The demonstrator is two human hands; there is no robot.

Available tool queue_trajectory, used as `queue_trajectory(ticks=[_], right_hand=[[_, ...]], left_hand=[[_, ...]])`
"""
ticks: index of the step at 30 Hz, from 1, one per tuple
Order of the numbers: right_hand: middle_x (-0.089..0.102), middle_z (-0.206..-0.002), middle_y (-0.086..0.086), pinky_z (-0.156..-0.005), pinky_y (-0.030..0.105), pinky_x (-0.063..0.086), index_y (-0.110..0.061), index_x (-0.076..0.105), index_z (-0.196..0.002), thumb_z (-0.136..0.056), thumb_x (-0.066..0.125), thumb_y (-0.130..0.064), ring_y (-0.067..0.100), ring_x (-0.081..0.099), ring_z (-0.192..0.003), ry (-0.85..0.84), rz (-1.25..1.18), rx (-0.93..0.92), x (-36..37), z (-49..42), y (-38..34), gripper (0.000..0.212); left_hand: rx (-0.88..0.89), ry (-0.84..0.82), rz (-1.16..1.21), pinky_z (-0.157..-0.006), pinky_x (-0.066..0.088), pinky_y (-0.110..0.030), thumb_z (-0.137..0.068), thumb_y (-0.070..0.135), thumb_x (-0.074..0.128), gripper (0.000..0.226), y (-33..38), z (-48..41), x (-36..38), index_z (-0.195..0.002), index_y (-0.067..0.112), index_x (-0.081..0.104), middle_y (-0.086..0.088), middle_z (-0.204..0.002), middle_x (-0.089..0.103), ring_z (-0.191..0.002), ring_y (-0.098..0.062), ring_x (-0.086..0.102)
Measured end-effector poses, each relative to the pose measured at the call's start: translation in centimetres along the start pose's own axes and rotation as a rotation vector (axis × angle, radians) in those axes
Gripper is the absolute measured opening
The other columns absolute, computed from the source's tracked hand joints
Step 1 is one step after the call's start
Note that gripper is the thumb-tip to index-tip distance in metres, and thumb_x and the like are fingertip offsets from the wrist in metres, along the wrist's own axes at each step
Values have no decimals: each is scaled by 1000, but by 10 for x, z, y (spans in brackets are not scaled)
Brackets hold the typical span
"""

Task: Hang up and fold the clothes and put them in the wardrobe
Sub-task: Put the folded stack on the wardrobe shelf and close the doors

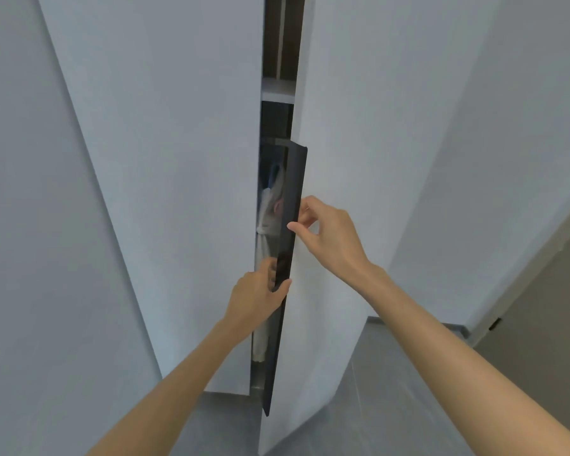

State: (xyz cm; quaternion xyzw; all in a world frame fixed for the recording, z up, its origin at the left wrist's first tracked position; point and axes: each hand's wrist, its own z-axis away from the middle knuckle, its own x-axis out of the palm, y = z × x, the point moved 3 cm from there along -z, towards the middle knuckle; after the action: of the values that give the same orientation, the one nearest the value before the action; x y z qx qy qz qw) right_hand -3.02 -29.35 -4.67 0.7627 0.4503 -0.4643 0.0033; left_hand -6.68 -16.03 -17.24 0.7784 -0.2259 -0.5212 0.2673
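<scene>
Two tall white wardrobe doors stand slightly ajar, the left door point(178, 192) and the right door point(359, 159). A long black handle strip point(293, 192) runs down the right door's inner edge. My left hand point(257, 301) grips the lower part of that strip, fingers curled round it. My right hand point(326, 232) pinches the strip higher up with thumb and fingers. Through the narrow gap I see white clothes point(265, 225) hanging inside, and a white shelf point(277, 88) above them.
A white wall point(507, 126) stands to the right of the wardrobe. Grey floor tiles point(392, 373) lie below, with a beige door or panel point(540, 307) at the far right.
</scene>
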Motion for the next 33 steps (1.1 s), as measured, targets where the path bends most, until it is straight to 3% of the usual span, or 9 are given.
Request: queue_trajectory(ticks=[5,8,10,13,18,24,33], right_hand=[[60,-75,-17,-76,28,51,-18,57,-89,-88,68,-31,4,59,-73,29,53,15,34,-49,-2,17],[59,-73,-18,-81,37,51,-23,52,-83,-88,67,-33,5,60,-72,35,88,30,48,-72,-1,19],[60,-74,-18,-84,40,50,-26,49,-83,-88,66,-34,6,61,-74,23,99,50,57,-86,1,20],[64,-77,-14,-84,42,50,-25,48,-83,-89,66,-34,9,62,-76,15,109,88,70,-107,6,21],[65,-76,-12,-82,41,50,-23,48,-82,-89,65,-31,11,62,-75,21,110,146,88,-138,17,20],[64,-71,-12,-79,38,48,-19,48,-80,-87,66,-30,13,60,-70,33,139,196,101,-170,31,21],[67,-73,-9,-83,41,47,-19,49,-78,-87,67,-30,15,62,-72,50,154,226,111,-191,45,22]], left_hand=[[-6,-84,20,-83,55,-32,-84,49,66,52,-42,-60,-23,-127,22,53,5,-109,70,-91,-12,68],[43,21,-76,-89,47,-26,-73,58,72,64,-57,-90,-35,-126,27,52,11,-120,65,-110,-11,61],[90,131,-164,-111,30,-39,-66,61,76,98,-62,-107,-42,-145,24,33,3,-147,42,-138,-20,35],[128,209,-286,-115,0,-55,-61,64,76,130,-67,-128,-44,-152,26,-10,-1,-161,-9,-148,-26,-12],[80,177,-349,-112,-1,-64,-65,71,68,134,-81,-161,-39,-147,22,-25,-5,-154,-33,-142,-30,-29],[133,207,-384,-113,3,-64,-69,75,59,126,-93,-194,-31,-150,15,-17,-13,-156,-25,-145,-32,-20],[123,298,-457,-111,13,-67,-75,64,66,121,-95,-207,-19,-151,8,-9,-24,-156,-8,-145,-42,-6]])
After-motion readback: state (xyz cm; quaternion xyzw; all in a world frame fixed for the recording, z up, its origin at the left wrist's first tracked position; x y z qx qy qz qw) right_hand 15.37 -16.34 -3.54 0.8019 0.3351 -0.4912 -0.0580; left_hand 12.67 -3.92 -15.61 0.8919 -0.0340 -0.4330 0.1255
